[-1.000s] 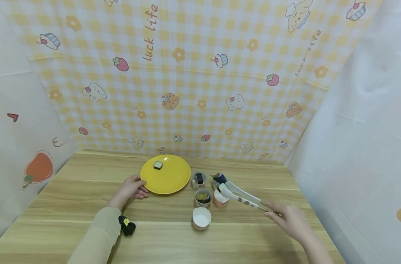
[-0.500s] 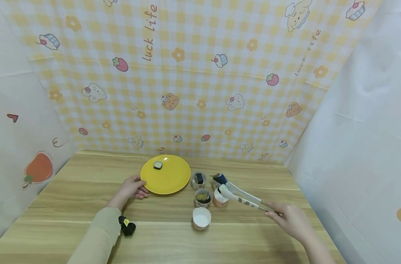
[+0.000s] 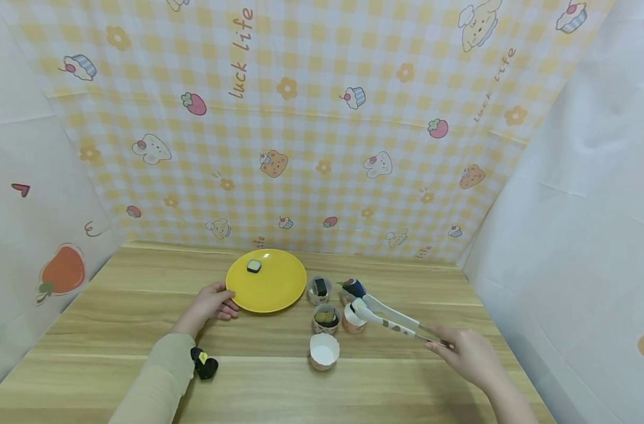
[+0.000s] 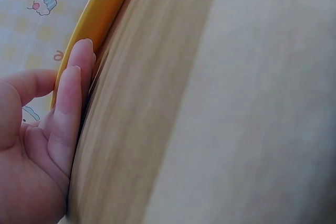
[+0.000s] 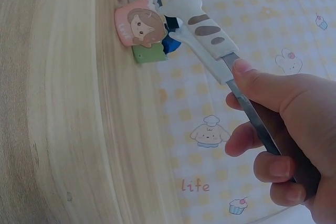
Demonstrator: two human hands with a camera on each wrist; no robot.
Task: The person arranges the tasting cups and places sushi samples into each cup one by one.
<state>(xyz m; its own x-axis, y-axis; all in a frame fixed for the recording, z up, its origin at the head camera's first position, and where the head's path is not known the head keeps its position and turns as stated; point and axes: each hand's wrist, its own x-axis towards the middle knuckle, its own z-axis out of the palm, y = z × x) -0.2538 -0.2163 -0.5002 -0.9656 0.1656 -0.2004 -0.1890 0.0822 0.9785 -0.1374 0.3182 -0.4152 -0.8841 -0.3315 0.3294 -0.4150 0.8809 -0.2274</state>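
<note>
In the head view my left hand [image 3: 211, 303] pinches the left rim of a yellow plate [image 3: 271, 288]; the left wrist view shows the thumb at one side of the rim and fingers under it. One small square sushi roll piece [image 3: 254, 266] lies on the plate. With my right hand [image 3: 465, 356] I grip white-tipped tongs [image 3: 393, 325] by their metal handles. Between the tongs' tips sits another sushi roll piece [image 3: 357, 304], right at the mouth of a pink paper cup [image 5: 137, 24]. The tips partly hide this piece.
Left of the pink cup stand a cup with a dark block [image 3: 319, 287] and a cup with dark and olive-coloured pieces [image 3: 326, 318]. A white-lined paper cup [image 3: 324, 351] stands nearer. Behind the tongs is a dark blue piece [image 3: 354, 287]. Patterned cloth [image 3: 322, 194] hangs behind.
The tongs' tips, with the sushi roll piece between them, have dipped very slightly toward the pink cup. My left hand and the plate stay where they were.
</note>
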